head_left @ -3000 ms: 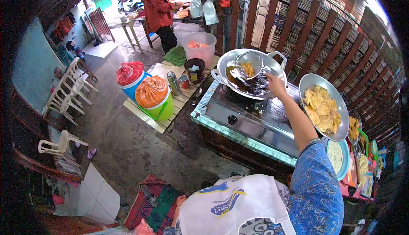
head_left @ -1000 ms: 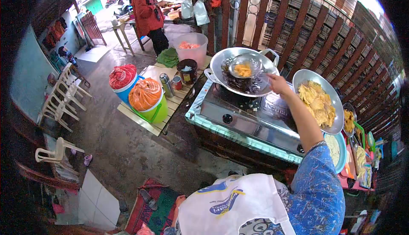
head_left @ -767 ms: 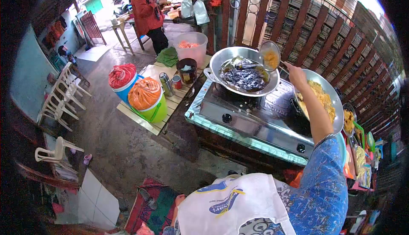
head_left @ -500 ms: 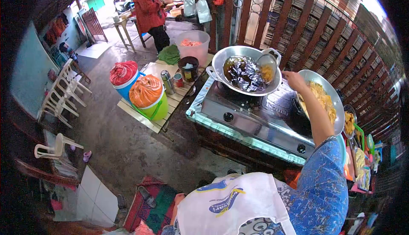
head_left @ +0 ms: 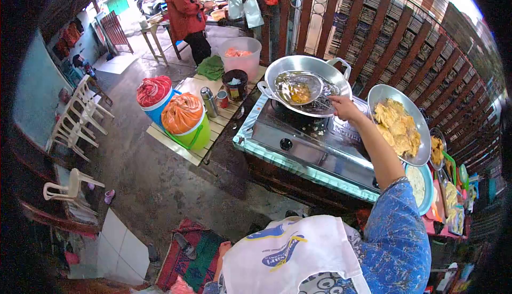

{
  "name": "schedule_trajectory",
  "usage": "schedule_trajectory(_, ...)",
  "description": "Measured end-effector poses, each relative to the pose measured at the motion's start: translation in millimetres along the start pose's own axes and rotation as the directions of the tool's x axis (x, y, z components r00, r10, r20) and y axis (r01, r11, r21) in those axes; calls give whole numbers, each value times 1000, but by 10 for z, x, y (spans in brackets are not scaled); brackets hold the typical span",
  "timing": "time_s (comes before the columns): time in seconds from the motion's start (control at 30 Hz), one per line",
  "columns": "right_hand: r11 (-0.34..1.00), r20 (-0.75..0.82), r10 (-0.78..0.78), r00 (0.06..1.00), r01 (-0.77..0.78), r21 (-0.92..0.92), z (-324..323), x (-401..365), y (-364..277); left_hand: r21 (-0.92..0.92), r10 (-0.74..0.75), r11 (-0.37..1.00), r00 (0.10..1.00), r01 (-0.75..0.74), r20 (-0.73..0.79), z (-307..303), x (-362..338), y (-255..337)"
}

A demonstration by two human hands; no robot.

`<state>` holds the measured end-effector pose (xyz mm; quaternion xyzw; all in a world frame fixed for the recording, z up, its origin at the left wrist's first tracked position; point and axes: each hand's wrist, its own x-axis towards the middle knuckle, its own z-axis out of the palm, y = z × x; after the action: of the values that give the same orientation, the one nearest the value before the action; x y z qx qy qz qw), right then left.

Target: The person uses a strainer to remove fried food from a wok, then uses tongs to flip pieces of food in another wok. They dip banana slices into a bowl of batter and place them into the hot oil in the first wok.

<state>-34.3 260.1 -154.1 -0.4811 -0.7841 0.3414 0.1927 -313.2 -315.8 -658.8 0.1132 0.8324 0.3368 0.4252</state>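
My right hand [head_left: 345, 108] is closed around the handle of a round skimmer [head_left: 314, 87], at the near right rim of a large two-handled wok [head_left: 271, 78]. The skimmer's bowl is down in the dark, shiny oil, with small golden fried bits [head_left: 300, 93] in it. To the right of my hand stands a wide metal pan [head_left: 421, 121] with golden fried pieces [head_left: 396, 129] piled in it. A skin-coloured patch shows left of my apron [head_left: 298, 246], but my left hand cannot be made out.
The wok sits on a gas stove [head_left: 314, 152]. Lower right is a turquoise basin [head_left: 426, 203] of pale batter. On a low slatted table [head_left: 184, 158] stand two covered buckets, a flask [head_left: 209, 102] and a pink tub [head_left: 250, 46]. A person in red [head_left: 184, 11] stands beyond; white chairs [head_left: 80, 118] line the left.
My right hand has moved left and down towards the wok. The skimmer has slid from the wok's right side to its middle, carrying the fried bits.
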Motion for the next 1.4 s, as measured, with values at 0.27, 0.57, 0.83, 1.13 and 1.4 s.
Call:
schedule_trajectory(0.27,909,24,162,987,-158,386,43,-88,-95,-178,-27,983,997,41,76,12,-72,117)
schedule_trajectory(0.57,837,-308,-80,948,-104,-538,-774,-167,-75,149,225,963,974,-226,26,24,-133,146)
schedule_trajectory(0.83,741,-140,56,989,-135,-658,-982,-233,-6,-711,128,678,922,187,365,64,-50,147)
schedule_trajectory(1.13,984,44,123,991,-116,-133,-366,-217,88,-111,39,993,998,-34,50,66,-46,-62)
schedule_trajectory(1.4,992,-110,-61,992,48,-119,149,-31,31,35,-27,999,999,28,-27,-4,-138,-11)
